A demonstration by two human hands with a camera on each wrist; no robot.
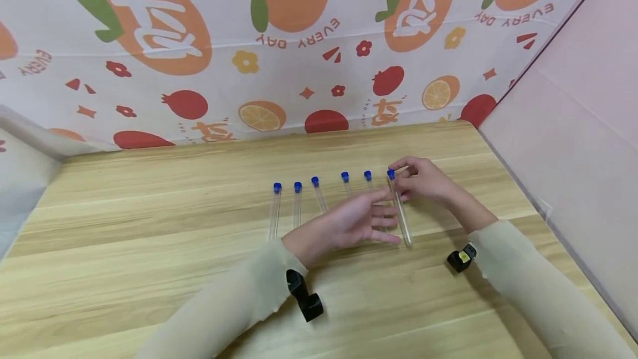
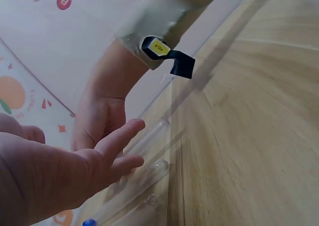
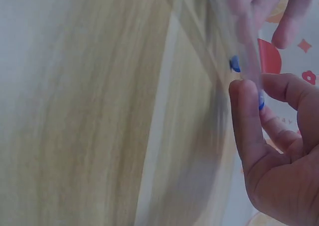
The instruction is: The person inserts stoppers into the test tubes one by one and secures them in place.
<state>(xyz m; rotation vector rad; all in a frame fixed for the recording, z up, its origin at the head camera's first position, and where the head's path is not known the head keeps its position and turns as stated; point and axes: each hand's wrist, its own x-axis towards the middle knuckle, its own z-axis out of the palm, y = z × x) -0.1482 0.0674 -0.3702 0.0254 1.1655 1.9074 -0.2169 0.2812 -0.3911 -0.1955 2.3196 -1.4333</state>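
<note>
My right hand (image 1: 422,180) pinches a clear test tube (image 1: 404,219) near its blue cap, at the right end of a row of similar tubes. In the right wrist view, thumb and fingers close around that tube just by the cap (image 3: 261,102). My left hand (image 1: 355,220) reaches across the row with its fingers stretched out, the tips right beside the pinched tube. Under and behind this hand lie two capped tubes, partly hidden. Farther left are other capped tubes, among them an outermost tube (image 1: 275,212); the left wrist view shows a tube (image 2: 132,191) below the left fingers.
All the tubes lie on a wood-grain table (image 1: 149,248) with their caps toward the back. A fruit-print cloth (image 1: 299,82) hangs behind the table, and a pale wall (image 1: 558,126) borders it on the right. Each wrist carries a small black camera mount (image 1: 305,295).
</note>
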